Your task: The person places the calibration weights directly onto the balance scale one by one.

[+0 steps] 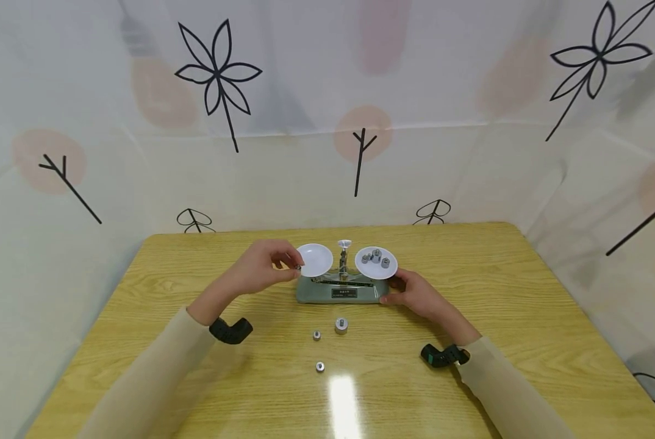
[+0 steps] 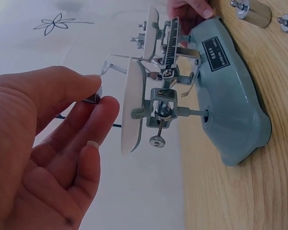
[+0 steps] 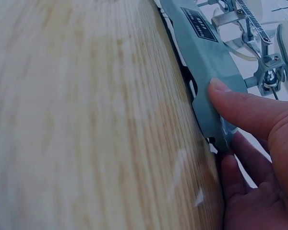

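A balance scale with a grey-green base (image 1: 305, 296) stands on the table. My left hand (image 1: 267, 266) is at the rim of its left pan (image 1: 314, 259), which carries nothing. Between thumb and fingertips it pinches a small metal weight (image 2: 93, 97), mostly covered by the fingers. On the right pan (image 1: 363, 271) stand several metal weights (image 1: 377, 256). My right hand (image 1: 415, 294) grips the right end of the base, its thumb (image 3: 230, 98) on the front face and the other fingers curled behind the end.
In front of the scale a larger weight (image 1: 341, 327) and two small ones, a nearer weight (image 1: 320, 367) and a farther weight (image 1: 316, 336), stand on the wooden table (image 1: 239, 378). A patterned cloth (image 1: 283, 177) hangs behind the table's back edge.
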`<state>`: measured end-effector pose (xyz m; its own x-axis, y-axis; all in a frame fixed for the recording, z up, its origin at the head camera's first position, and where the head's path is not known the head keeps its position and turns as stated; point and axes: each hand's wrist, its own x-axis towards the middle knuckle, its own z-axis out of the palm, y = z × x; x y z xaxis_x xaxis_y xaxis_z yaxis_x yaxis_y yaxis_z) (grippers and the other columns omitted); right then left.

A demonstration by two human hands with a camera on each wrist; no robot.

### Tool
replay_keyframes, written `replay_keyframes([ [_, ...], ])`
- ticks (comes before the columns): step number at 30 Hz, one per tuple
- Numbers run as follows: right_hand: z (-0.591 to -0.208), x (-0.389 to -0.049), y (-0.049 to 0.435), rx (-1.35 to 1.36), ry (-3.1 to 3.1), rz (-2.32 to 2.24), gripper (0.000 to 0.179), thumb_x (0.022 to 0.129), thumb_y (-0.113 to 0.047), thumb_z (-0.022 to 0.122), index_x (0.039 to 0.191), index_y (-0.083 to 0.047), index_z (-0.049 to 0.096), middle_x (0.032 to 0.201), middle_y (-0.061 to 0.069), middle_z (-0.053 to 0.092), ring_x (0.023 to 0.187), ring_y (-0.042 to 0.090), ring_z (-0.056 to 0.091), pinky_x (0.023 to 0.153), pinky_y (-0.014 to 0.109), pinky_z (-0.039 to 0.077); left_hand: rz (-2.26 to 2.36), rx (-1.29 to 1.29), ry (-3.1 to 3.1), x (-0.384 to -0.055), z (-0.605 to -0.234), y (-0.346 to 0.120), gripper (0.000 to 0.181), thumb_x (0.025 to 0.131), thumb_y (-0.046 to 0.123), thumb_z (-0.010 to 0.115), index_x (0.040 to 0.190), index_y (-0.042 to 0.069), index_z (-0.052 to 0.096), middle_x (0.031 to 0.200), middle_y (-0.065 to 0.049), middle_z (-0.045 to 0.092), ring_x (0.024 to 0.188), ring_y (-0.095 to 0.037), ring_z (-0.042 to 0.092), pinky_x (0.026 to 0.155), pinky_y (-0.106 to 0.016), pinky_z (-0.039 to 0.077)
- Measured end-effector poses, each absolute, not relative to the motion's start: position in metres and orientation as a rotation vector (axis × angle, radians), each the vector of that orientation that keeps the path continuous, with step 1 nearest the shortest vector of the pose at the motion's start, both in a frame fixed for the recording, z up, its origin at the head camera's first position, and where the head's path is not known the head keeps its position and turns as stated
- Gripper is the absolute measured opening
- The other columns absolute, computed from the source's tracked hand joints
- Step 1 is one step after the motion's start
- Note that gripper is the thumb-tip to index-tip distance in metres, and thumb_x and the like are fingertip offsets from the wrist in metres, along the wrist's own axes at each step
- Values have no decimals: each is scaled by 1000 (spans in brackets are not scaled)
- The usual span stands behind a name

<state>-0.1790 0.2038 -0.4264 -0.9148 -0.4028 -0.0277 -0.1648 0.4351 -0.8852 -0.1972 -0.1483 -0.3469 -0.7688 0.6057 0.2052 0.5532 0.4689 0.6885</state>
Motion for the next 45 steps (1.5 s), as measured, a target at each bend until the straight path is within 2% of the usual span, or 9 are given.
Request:
replay_keyframes([
  [6,-441,-187,207,-510,2469,-1476,62,85,1,76,139,12,46,137,29,51,125,44,50,104,55,40,1149,1043,2670,-203,-346,-147,12,88,11,77,99,13,73,93,6,68,86,-11,63,73,-36,50],
  [11,-460,-196,214,-508,2473,-1485,67,85,-5,78,142,8,46,139,25,51,126,40,50,105,53,39,1140,1033,2666,-209,-345,-146,12,88,11,77,99,13,72,94,6,68,86,-11,62,72,-35,51],
  [18,-463,-197,216,-514,2472,-1502,67,83,-10,81,140,7,48,136,23,54,124,38,52,105,53,40,1152,1019,2644,-221,-345,-143,11,88,10,77,99,11,73,93,3,68,85,-13,63,70,-34,53],
  [28,-465,-197,216,-520,2444,-1526,67,83,-8,81,140,7,48,134,23,55,124,38,52,104,52,41,1076,975,2655,-231,-345,-137,10,90,11,75,100,13,73,93,4,69,84,-13,64,68,-33,53],
  [36,-464,-198,216,-519,2455,-1521,68,84,-7,80,141,8,47,137,25,53,126,40,51,105,52,41,1013,958,2662,-237,-347,-129,9,91,9,74,99,12,73,94,2,70,85,-15,64,74,-33,54],
  [43,-431,-180,205,-509,2464,-1478,62,85,2,76,138,13,47,135,29,52,124,43,51,104,54,41,997,940,2659,-239,-348,-126,9,91,11,74,99,11,73,94,2,69,86,-15,63,75,-33,54],
  [45,-432,-181,205,-516,2465,-1478,61,85,2,76,137,13,47,134,29,53,123,43,51,104,54,41,999,932,2659,-239,-349,-125,9,91,11,75,99,11,73,94,2,69,85,-15,63,74,-33,54],
])
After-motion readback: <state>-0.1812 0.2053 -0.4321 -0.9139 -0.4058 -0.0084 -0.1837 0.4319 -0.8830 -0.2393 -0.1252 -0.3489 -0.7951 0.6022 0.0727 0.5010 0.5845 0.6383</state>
